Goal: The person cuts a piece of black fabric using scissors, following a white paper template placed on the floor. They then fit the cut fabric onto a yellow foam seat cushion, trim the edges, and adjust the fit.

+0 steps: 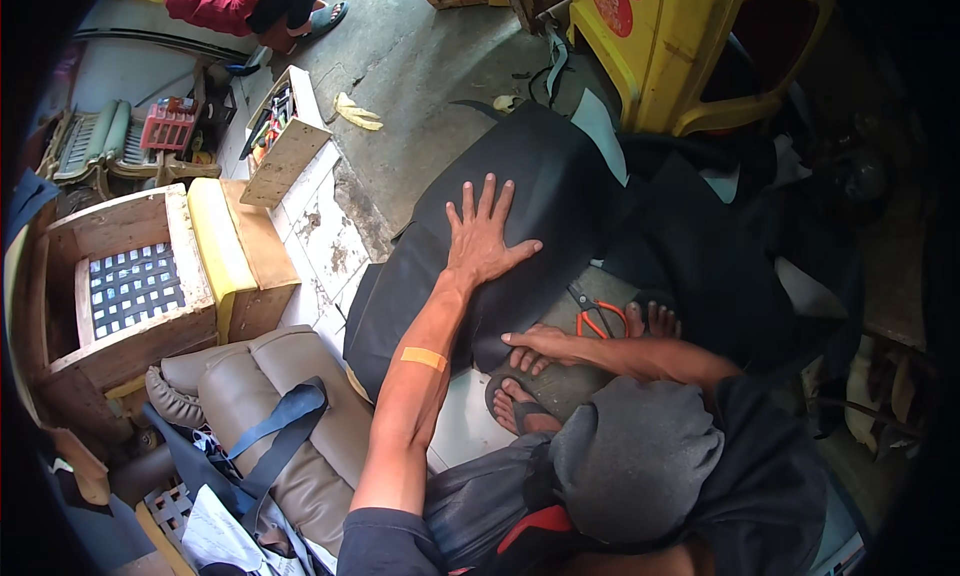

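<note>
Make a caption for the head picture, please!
Left hand spread on black material, right hand by its edge, scissors nearby.

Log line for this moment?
left hand: flat on black material | right hand: at its near edge | orange-handled scissors: on floor

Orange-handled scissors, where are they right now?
In the head view, the scissors lie on the floor right of centre, just beyond the right forearm, between the black sheet and the right foot.
</note>
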`<act>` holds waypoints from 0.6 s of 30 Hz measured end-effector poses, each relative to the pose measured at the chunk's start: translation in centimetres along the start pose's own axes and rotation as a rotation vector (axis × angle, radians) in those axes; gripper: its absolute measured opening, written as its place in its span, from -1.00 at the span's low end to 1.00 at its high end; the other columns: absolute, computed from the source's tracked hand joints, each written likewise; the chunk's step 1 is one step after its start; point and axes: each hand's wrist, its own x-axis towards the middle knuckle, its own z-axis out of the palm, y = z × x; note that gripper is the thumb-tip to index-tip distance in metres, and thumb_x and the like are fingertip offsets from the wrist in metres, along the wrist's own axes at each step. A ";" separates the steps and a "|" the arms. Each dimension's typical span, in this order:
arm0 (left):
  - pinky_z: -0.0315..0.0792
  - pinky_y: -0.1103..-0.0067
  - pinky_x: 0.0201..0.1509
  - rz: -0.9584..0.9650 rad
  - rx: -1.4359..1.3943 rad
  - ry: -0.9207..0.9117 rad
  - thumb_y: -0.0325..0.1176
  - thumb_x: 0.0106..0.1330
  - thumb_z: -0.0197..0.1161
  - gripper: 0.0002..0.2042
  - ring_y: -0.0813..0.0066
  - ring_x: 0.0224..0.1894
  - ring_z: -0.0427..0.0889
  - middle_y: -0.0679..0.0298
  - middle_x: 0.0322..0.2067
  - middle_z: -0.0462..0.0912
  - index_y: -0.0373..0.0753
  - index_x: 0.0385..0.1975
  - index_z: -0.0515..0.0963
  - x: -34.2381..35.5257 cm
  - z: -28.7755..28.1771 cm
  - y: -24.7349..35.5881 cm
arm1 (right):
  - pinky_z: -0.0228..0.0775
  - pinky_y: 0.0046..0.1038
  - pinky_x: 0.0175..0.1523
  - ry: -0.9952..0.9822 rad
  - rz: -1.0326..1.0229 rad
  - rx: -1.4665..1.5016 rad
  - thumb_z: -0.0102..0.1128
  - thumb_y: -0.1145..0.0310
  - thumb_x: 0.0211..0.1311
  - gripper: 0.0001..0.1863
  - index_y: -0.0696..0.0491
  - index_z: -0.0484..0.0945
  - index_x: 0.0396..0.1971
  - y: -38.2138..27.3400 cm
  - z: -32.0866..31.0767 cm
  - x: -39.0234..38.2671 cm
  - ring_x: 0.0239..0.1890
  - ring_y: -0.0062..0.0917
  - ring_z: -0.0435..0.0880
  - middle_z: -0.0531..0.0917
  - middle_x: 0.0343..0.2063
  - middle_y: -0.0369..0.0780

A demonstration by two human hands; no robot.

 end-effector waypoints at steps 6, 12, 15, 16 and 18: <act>-0.21 -0.31 0.51 0.001 -0.012 0.025 0.36 0.08 0.36 0.09 -0.27 0.61 -0.20 0.07 0.61 -0.09 -0.01 0.59 0.07 0.0 0.2 0.1 | 0.58 -0.59 -0.37 -0.028 0.010 0.008 0.15 -0.22 0.44 -0.37 0.17 0.68 -0.24 0.3 -0.4 1.0 -0.42 -0.61 0.65 0.69 -0.39 -0.26; -0.16 -0.31 0.50 -0.001 0.020 0.006 0.36 0.10 0.37 0.11 -0.28 0.60 -0.18 0.08 0.61 -0.10 -0.02 0.60 0.03 0.1 0.0 -0.1 | 0.53 -0.66 -0.49 -0.093 0.032 0.057 0.05 -0.22 0.50 -0.40 0.08 0.63 0.00 0.9 0.5 2.9 -0.47 -0.74 0.60 0.64 -0.41 -0.38; -0.16 -0.31 0.50 0.001 0.026 0.008 0.36 0.09 0.37 0.11 -0.27 0.60 -0.18 0.08 0.61 -0.11 -0.02 0.60 0.03 0.1 0.1 0.0 | 0.54 -0.64 -0.48 -0.074 0.026 -0.028 -0.02 -0.24 0.52 -0.39 0.03 0.63 0.03 0.8 0.4 3.7 -0.48 -0.74 0.60 0.63 -0.42 -0.38; -0.15 -0.31 0.50 0.002 0.027 0.007 0.36 0.09 0.38 0.11 -0.27 0.60 -0.18 0.07 0.61 -0.11 -0.03 0.60 0.03 0.1 0.0 0.1 | 0.54 -0.64 -0.47 -0.056 0.032 -0.088 -0.04 -0.24 0.53 -0.39 0.03 0.63 0.04 0.7 0.3 3.7 -0.47 -0.74 0.59 0.63 -0.42 -0.38; -0.15 -0.31 0.50 0.007 0.026 0.006 0.35 0.09 0.38 0.11 -0.28 0.60 -0.18 0.07 0.61 -0.11 -0.04 0.59 0.03 0.2 0.2 0.3 | 0.64 -0.36 -0.36 -0.006 0.007 -0.249 0.00 -0.13 0.53 -0.47 0.05 0.66 -0.02 1.0 -0.1 3.5 -0.39 -0.46 0.73 0.72 -0.35 -0.22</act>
